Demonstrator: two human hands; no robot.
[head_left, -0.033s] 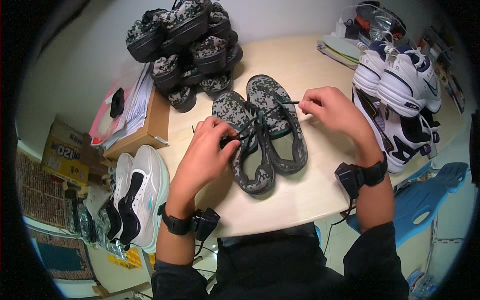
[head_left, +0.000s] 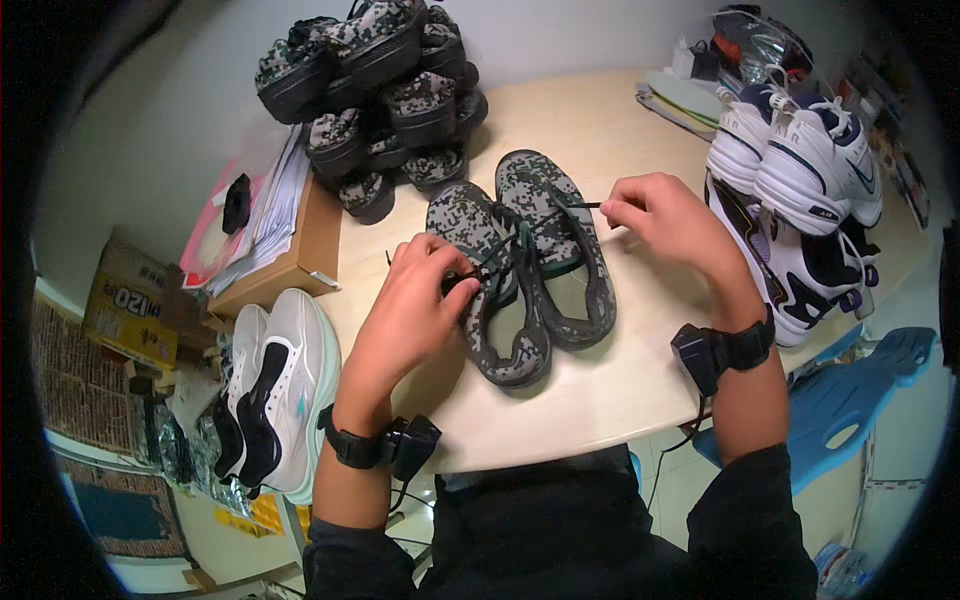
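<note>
A pair of camouflage shoes stands side by side on the table, toes pointing away from me: the left shoe (head_left: 462, 218) and the right shoe (head_left: 538, 190). Dark shoelaces (head_left: 582, 206) cross between them and look joined near the inner sides. My left hand (head_left: 415, 295) is closed at the left shoe's outer side, thumb and fingers pinching a lace there. To the right of the pair, my right hand (head_left: 660, 222) pinches a lace end, which runs taut back to the shoes. Exactly how the laces cross is too small to make out.
Stacked camouflage shoes (head_left: 385, 100) stand at the back left, beside a cardboard box (head_left: 285, 255) bearing papers. White-grey sneakers (head_left: 297, 375) sit at the left edge, and white sneakers (head_left: 800, 165) are piled at the right. A blue chair (head_left: 850, 400) is below the table's right edge.
</note>
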